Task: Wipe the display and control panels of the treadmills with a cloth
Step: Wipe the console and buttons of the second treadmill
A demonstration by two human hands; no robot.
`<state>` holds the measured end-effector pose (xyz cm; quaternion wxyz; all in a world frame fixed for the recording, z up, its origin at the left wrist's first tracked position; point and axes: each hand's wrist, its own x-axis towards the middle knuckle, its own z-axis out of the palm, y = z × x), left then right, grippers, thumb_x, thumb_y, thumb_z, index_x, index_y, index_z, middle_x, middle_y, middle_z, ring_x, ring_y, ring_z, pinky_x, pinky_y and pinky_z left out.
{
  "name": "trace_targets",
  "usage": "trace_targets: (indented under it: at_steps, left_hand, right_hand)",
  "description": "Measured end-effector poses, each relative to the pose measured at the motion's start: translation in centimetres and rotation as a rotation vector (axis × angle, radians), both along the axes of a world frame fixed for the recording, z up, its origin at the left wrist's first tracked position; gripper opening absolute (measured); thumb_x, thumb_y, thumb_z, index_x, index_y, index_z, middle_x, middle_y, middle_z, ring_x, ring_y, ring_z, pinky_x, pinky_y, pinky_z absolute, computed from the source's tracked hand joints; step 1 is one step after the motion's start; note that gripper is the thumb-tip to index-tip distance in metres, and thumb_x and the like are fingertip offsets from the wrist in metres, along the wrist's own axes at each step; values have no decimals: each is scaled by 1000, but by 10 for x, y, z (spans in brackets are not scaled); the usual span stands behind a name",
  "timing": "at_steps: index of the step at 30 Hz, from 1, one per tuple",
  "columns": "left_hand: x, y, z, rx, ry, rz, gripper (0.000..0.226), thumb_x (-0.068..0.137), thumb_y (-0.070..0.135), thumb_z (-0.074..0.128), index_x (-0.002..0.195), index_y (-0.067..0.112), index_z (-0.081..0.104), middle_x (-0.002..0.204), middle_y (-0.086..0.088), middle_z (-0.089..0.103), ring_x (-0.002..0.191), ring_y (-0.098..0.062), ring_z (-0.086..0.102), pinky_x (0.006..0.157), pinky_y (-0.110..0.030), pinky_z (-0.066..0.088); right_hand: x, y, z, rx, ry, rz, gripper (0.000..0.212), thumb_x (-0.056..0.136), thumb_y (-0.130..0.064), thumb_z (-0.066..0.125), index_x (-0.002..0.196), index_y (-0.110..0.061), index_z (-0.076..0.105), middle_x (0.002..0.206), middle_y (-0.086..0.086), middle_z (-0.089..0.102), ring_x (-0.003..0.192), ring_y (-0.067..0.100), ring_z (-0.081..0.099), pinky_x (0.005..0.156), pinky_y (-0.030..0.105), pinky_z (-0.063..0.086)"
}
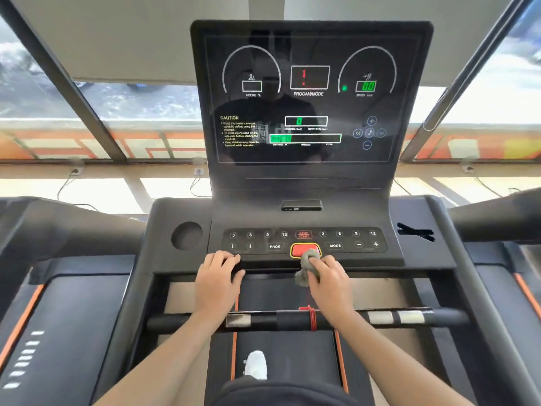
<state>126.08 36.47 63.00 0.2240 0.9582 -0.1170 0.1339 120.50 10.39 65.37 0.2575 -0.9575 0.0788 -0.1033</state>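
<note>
The grey cloth (306, 266), bunched in the right hand's (329, 281) clenched fingers, pressed against the red button (303, 249) at the control panel's (348, 240) lower edge. The left hand (218, 276) lay on the console's (269, 265) front lip; whether it gripped was unclear. Wiping seemed under way on the panel, and nothing showed whether the display (307, 106) above was done.
</note>
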Motion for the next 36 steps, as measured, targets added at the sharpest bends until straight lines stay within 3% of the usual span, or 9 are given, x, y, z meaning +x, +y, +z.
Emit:
trace_targets:
  at_steps: [5,14,16,18,22,25,29,33,36]
  left_hand:
    - [3,3,3,15,-13,-33,34,75,21,87,106,14,76,99,2,63,94,-24,57,75,-39,53]
    - [1,0,1,0,-25,-4,35,74,18,88,106,14,75,99,1,63,94,-24,54,74,-38,50]
    - [-1,-2,1,-10,-18,6,36,74,17,88,107,13,75,99,1,63,95,-24,54,75,-38,52]
    - [-2,-5,2,-19,-4,23,36,74,16,87,108,12,75,101,0,63,96,-24,54,76,-39,53]
    - [-6,-10,5,-22,18,70,36,74,13,88,108,12,75,101,1,65,97,-23,55,74,-36,54]
    - [-8,-14,7,-8,33,97,38,72,10,88,108,11,75,102,1,65,97,-23,55,72,-36,54]
    - [-7,-17,13,26,78,118,38,75,12,87,110,13,74,104,1,64,99,-22,55,72,-36,55]
    - [-10,-22,21,21,147,158,36,81,17,83,115,14,73,107,5,63,103,-19,54,77,-37,56]
    - [-11,-25,23,10,162,170,33,83,16,82,115,14,73,108,5,62,104,-19,53,78,-37,55]
  right_hand:
    - [1,-18,10,-36,63,-160,7,87,-12,66,93,-12,69,82,-1,49,82,25,52,70,33,43]
    - [31,12,17,-107,113,137,7,86,-11,58,84,-17,60,93,-8,44,93,20,45,70,36,50]
    - [33,22,17,-70,94,221,11,83,-9,64,83,-19,58,93,-14,42,94,14,43,69,35,49]
    - [31,33,13,-95,64,328,16,78,-9,75,89,-16,66,91,-7,49,86,19,50,62,34,49]
    - [34,58,8,-203,81,457,37,60,-5,84,91,-21,71,84,1,54,73,20,54,52,24,28]
    - [46,72,5,-204,99,542,38,70,-2,76,104,-17,69,98,6,54,88,26,55,59,34,46]
    - [53,69,8,-219,128,584,39,75,1,75,111,-11,64,105,9,56,94,30,56,66,43,55]
    - [36,26,10,-161,75,519,30,64,-12,89,84,-13,66,85,5,60,69,27,59,51,32,48]
    - [18,-20,3,-176,24,415,38,51,-7,90,78,-16,65,74,1,55,58,23,55,46,29,48]
